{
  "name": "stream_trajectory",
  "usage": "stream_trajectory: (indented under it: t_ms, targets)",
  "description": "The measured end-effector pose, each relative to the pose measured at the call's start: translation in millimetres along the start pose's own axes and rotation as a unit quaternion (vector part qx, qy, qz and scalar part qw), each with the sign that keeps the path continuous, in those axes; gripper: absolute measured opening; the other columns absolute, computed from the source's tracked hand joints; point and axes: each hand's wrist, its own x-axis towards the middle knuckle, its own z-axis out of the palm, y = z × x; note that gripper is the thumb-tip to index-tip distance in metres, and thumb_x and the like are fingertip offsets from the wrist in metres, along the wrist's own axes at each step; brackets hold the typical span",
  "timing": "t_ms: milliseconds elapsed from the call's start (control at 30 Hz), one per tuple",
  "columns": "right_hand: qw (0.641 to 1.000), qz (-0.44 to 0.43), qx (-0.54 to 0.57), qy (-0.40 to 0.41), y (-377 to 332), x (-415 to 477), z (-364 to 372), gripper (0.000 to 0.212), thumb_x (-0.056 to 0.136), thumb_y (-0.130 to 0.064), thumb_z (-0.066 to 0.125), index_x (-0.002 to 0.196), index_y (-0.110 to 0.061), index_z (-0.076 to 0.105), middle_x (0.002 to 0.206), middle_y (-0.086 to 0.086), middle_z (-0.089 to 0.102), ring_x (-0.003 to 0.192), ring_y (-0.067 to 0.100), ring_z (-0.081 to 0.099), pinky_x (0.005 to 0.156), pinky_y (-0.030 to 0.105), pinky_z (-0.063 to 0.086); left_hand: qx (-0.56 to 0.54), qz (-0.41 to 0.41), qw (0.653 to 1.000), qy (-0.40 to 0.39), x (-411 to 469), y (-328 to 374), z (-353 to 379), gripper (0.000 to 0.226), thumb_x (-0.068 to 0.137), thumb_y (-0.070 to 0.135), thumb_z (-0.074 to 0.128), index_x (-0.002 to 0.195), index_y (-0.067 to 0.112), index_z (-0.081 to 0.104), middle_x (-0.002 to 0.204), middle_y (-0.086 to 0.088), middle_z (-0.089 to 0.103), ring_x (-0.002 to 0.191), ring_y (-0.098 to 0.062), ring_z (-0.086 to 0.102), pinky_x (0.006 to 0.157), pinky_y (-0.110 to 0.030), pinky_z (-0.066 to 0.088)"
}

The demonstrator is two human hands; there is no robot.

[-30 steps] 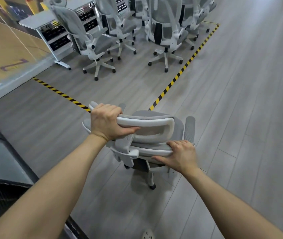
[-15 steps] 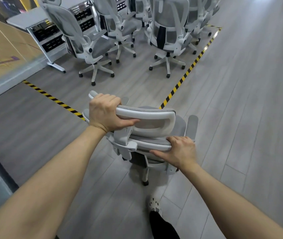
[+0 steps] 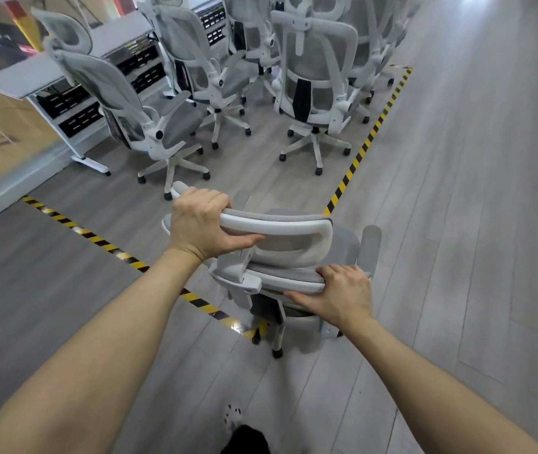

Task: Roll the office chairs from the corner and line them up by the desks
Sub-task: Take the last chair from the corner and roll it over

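In the head view we see the left hand (image 3: 200,224) with its fingers (image 3: 210,199) curled tight over the headrest (image 3: 294,228) of a grey office chair (image 3: 348,245), thumb clamped beneath. The right hand (image 3: 343,296) grips the backrest's top edge (image 3: 280,280), fingers over, thumb under. The chair's base straddles the near yellow-black floor tape (image 3: 97,239). Beside the worktop (image 3: 31,73) we count three chairs (image 3: 313,77) plainly. More are packed behind, too crowded to number. We cannot tell what the dark racks (image 3: 77,121) under the worktop hold.
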Motion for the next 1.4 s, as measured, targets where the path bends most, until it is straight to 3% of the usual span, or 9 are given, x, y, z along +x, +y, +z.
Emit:
stream_trajectory:
  t_ms: [200, 400, 633, 933, 1400]
  targets:
    - [0.999, 0.036, -0.016, 0.011, -9.7, 102.4, 31.2, 0.091, 0.07, -0.107, 0.051, 0.094, -0.025, 0.081, 0.086, -0.011, 0.075, 0.088, 0.014, 0.071, 0.091, 0.038, 0.05, -0.015, 0.03, 0.999, 0.013, 78.2, -70.1, 62.2, 0.081, 0.077, 0.098, 0.063, 0.065, 0.018, 0.055, 0.061, 0.003, 0.056, 0.058, -0.021, 0.055, 0.062, -0.035, 0.039]
    - [0.995, 0.089, -0.042, -0.025, -33.8, 201.3, 51.0, 0.099, 0.067, -0.113, 0.04, 0.109, -0.029, 0.072, 0.104, -0.008, 0.069, 0.107, 0.019, 0.062, 0.1, 0.043, 0.045, -0.036, 0.032, 0.998, -0.032, 149.4, -139.8, 115.7, 0.087, 0.076, 0.105, 0.051, 0.063, 0.019, 0.05, 0.061, 0.005, 0.052, 0.058, -0.021, 0.053, 0.065, -0.038, 0.04]
    - [0.991, 0.12, -0.041, -0.042, -40.5, 306.3, 78.2, 0.103, 0.066, -0.114, 0.04, 0.114, -0.028, 0.069, 0.106, -0.007, 0.066, 0.105, 0.02, 0.059, 0.1, 0.044, 0.048, -0.055, 0.053, 0.996, -0.038, 228.4, -204.9, 176.7, 0.087, 0.076, 0.105, 0.053, 0.062, 0.02, 0.049, 0.059, 0.008, 0.048, 0.056, -0.019, 0.051, 0.066, -0.035, 0.036]
    - [0.991, 0.126, -0.043, 0.011, -28.3, 443.5, 132.7, 0.097, 0.067, -0.112, 0.046, 0.097, -0.024, 0.073, 0.09, -0.009, 0.067, 0.09, 0.017, 0.063, 0.09, 0.041, 0.052, -0.059, 0.079, 0.995, 0.001, 332.6, -285.4, 266.5, 0.085, 0.076, 0.102, 0.058, 0.06, 0.02, 0.044, 0.056, 0.009, 0.043, 0.052, -0.016, 0.045, 0.06, -0.033, 0.034]
    - [0.986, 0.163, -0.022, -0.016, -9.8, 620.7, 189.1, 0.102, 0.065, -0.113, 0.043, 0.102, -0.024, 0.075, 0.096, -0.011, 0.063, 0.101, 0.017, 0.06, 0.101, 0.043, 0.045, -0.073, 0.072, 0.995, -0.005, 455.3, -379.4, 377.7, 0.089, 0.075, 0.104, 0.054, 0.066, 0.016, 0.057, 0.06, 0.005, 0.056, 0.059, -0.021, 0.057, 0.067, -0.035, 0.041]
